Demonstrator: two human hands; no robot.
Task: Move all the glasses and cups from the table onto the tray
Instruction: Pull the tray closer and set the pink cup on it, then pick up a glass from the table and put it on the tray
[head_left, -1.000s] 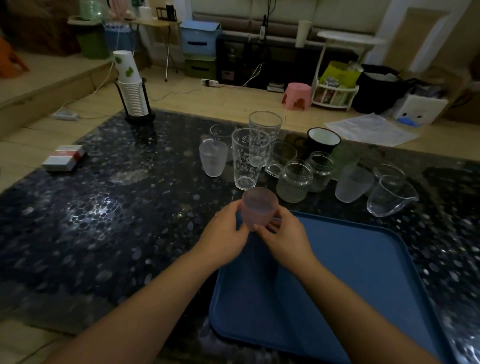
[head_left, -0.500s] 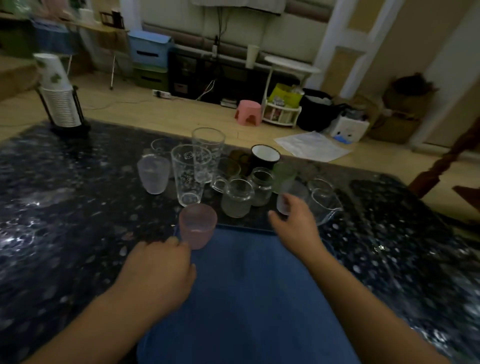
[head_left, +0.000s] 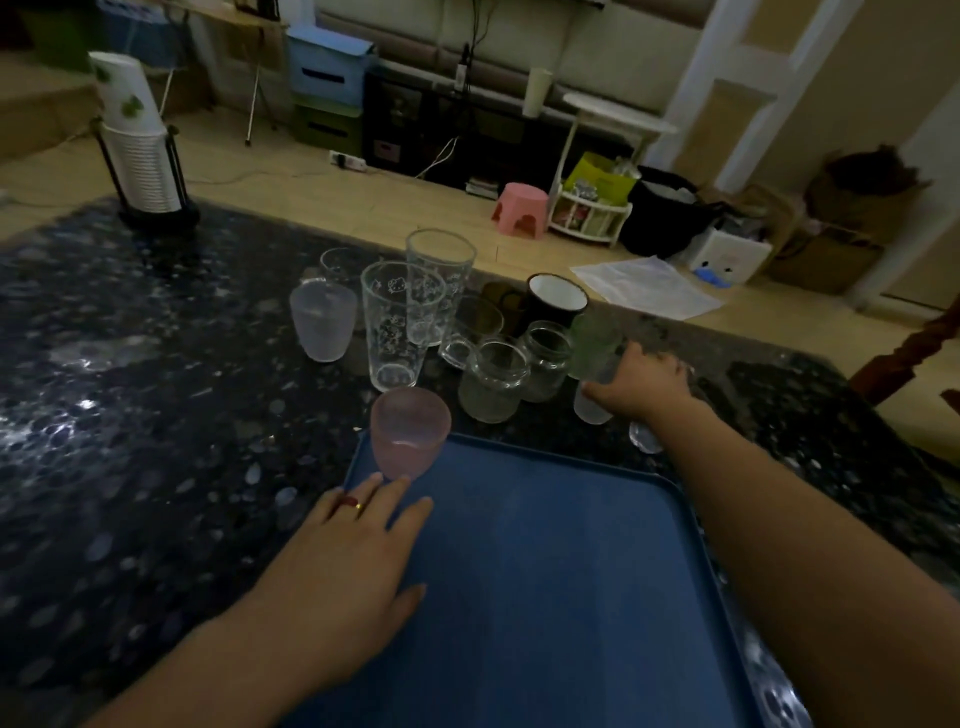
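A pink frosted cup (head_left: 409, 432) stands upright in the far left corner of the blue tray (head_left: 561, 582). My left hand (head_left: 358, 551) lies flat on the tray just below that cup, fingers straight, holding nothing. Beyond the tray stands a cluster of glasses: a patterned tall glass (head_left: 400, 322), a frosted cup (head_left: 323, 321), two glass jars (head_left: 493, 382), a black mug (head_left: 556, 301) and a green frosted cup (head_left: 592, 338). My right hand (head_left: 641, 387) reaches over the tray's far edge and wraps around a frosted white cup (head_left: 589, 408). A clear glass (head_left: 644, 436) is partly hidden behind my right wrist.
A stack of paper cups in a black holder (head_left: 140, 150) stands at the far left corner of the dark speckled table (head_left: 156, 415). Past the table's far edge lies the floor with a pink stool (head_left: 519, 210), boxes and bags.
My left hand let go of the pink cup, now standing on the tray, and flattened below it. My right hand moved right and closed around the frosted white cup.
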